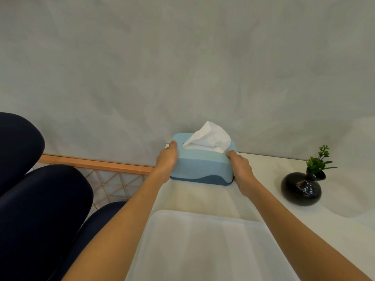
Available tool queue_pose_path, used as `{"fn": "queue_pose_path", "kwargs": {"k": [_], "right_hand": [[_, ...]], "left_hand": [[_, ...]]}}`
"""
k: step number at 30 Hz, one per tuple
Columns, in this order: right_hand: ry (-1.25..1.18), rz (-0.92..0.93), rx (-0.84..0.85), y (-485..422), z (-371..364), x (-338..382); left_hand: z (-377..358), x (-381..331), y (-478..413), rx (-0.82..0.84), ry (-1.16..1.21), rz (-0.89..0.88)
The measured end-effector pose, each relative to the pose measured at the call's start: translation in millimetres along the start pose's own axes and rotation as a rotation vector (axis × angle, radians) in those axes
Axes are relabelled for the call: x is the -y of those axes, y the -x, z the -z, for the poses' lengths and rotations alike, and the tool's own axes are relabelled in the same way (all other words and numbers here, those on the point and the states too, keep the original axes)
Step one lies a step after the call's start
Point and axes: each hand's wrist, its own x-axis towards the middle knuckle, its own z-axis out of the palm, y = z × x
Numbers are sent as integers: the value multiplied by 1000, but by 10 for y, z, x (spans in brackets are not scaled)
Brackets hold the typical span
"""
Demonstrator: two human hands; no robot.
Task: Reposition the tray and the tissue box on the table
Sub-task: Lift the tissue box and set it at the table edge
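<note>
A light blue tissue box (203,165) with a darker blue base and a white tissue sticking out of its top sits at the far left corner of the white table (269,169), close to the wall. My left hand (167,161) grips its left end and my right hand (240,169) grips its right end. A white tray (203,246) lies on the table in front of the box, between my forearms, near the front edge.
A round black vase (300,188) holding a small green plant (318,162) stands on the table to the right. Dark blue cushions (40,199) and a wooden lattice frame (101,173) lie to the left of the table. A grey wall rises right behind.
</note>
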Motion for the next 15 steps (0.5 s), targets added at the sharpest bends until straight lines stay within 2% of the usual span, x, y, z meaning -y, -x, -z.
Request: {"fn": "queue_pose_path", "kwargs": {"k": [5,10,15], "right_hand": [[52,5,13,58,-2,46],[105,41,30,187,68,115],[226,139,51,615,231,241]], "left_hand": [[1,-1,-13,-27,-73,-37],[51,-36,165,-134,-183,-269],[157,-167,570,-181,-267,-425]]}}
